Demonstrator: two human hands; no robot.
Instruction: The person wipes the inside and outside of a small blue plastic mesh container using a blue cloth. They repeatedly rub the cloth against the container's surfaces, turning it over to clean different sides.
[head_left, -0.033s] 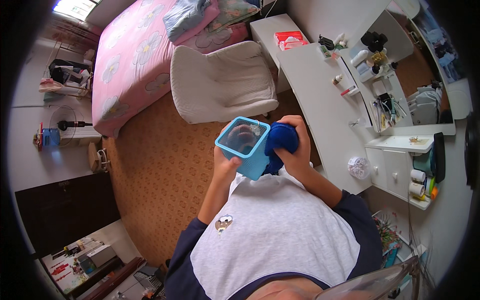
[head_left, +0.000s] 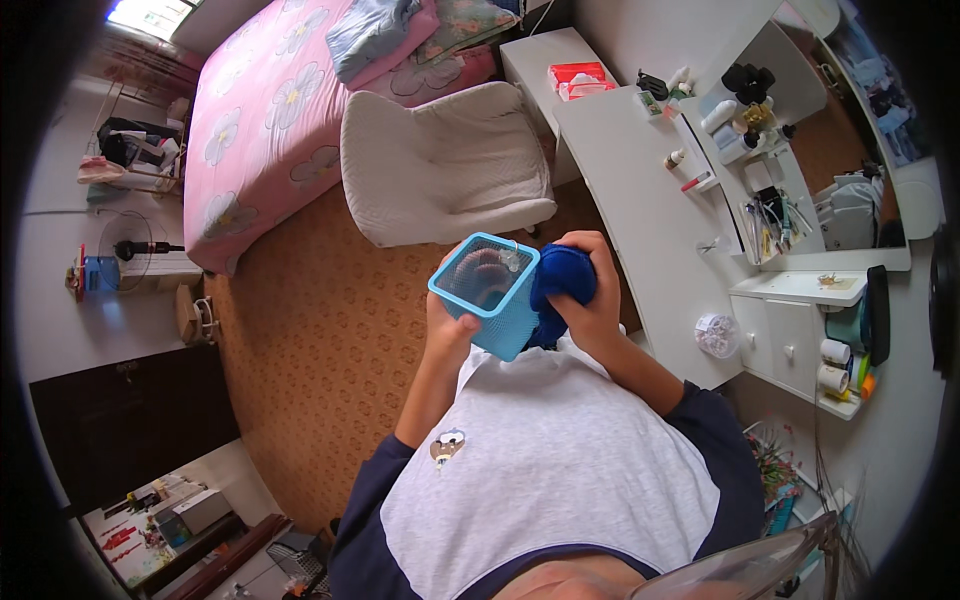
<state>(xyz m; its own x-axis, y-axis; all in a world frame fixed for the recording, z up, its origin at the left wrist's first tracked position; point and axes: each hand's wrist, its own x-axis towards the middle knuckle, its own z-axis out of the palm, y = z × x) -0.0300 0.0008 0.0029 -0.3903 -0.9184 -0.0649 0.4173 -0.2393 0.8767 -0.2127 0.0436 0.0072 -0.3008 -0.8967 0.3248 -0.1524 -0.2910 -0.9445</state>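
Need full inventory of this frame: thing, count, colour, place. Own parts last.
mesh basket: 1, light blue, in left hand
small clear item: 1 visible, colourless, basket's far right corner, identity unclear
soft cloth-like item: 1, dark blue, in right hand
chair: 1, off-white, ahead
bed: 1, pink flowered, upper left
packet: 1, red-white, top, beyond chair
dressing table: 1, white, right
bottles: several, mixed, by mirror
mirror: 1, white-framed, right
round tub: 1, clear-white, table's near end
drawer unit: 1, white, right
fan: 1, black, far left
floor: 1, patterned brown, centre-left
left hand: 1, bare, centre
right hand: 1, bare, centre
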